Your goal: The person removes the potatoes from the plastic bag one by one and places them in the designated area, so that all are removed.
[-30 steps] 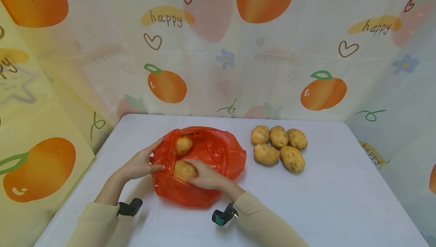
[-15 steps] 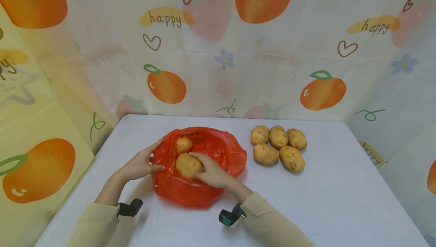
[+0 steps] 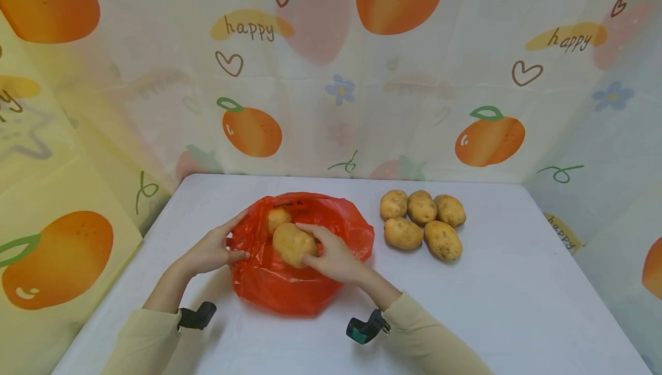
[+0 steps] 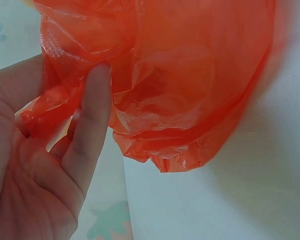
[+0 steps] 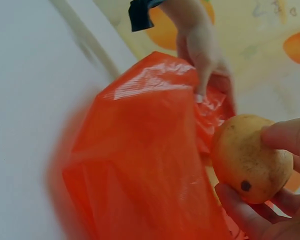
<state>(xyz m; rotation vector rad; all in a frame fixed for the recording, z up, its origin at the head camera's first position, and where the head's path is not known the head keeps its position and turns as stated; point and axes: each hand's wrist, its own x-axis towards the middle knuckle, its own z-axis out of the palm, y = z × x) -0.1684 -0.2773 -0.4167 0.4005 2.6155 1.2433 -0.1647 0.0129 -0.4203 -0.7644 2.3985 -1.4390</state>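
Note:
A red plastic bag (image 3: 295,297) stands with its mouth spread wide on the table. My left hand (image 3: 209,251) grips the bag's left side, thumb in front; in the left wrist view the thin plastic gathers between the fingers. Over the bag's mouth, my right hand (image 3: 333,254) holds a potato (image 3: 293,244) between thumb and fingers. That potato (image 5: 250,157) shows a dark spot in the right wrist view. Behind it, a second potato (image 3: 278,219) lies inside the bag, partly covered from sight.
Several loose potatoes (image 3: 421,208) sit in two rows on the white table (image 3: 491,306), right of the bag. A fruit-printed cloth (image 3: 393,76) hangs behind the table and along its sides.
My right hand has lifted the potato up from inside the bag and moved slightly right with it. My left hand has stayed put on the bag's side.

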